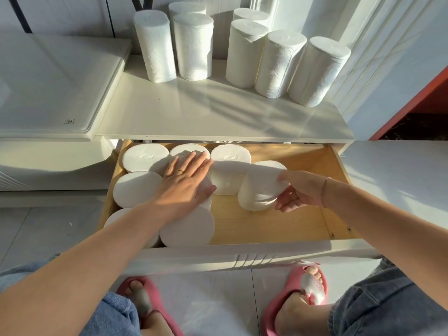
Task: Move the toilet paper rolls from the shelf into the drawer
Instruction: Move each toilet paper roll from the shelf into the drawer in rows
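Several white toilet paper rolls [194, 47] stand upright on the white shelf [198, 112], in a left group and a right group [278, 64]. Below, the open wooden drawer [278, 226] holds several upright rolls packed at its left side [145, 157]. My left hand [186, 183] lies flat with straight fingers on top of a roll in the drawer's middle row. My right hand [298, 192] holds a tilted roll [259, 187] by its side, low in the drawer's right half, next to another roll [229, 170].
The drawer's right part shows bare wood [303, 161]. A white appliance lid [48, 81] sits left of the shelf. The drawer's white front [242, 258] is near my knees, and my feet in pink slippers [300, 297] stand on the tiled floor below.
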